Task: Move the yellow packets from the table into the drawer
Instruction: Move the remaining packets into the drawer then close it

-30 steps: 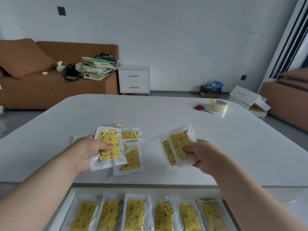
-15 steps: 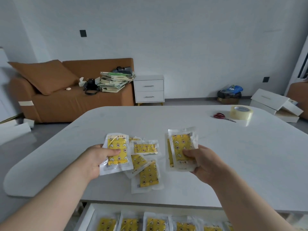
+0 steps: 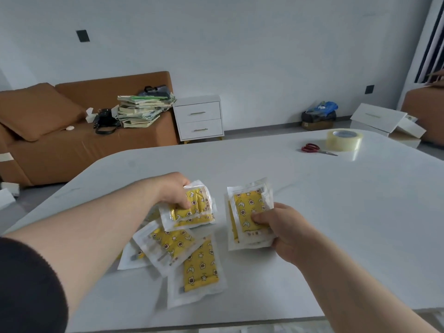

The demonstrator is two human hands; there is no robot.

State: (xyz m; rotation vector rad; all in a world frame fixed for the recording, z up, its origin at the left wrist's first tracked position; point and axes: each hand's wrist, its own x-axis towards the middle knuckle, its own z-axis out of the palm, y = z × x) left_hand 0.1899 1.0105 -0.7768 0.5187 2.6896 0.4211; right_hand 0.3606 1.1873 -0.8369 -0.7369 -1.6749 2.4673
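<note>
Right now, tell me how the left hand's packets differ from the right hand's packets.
The left hand's packets are tilted sideways; the right hand's packets stand nearly upright. The left hand grips from above, the right hand from the near end. Both are yellow-patterned in clear wrap.

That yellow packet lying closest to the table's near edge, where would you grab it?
Pinch the clear sealed border at the near end of the nearest packet, coming from the front edge of the table. It lies flat, so that thin free rim probably lifts easiest, while its far end is tucked among the other packets.
</note>
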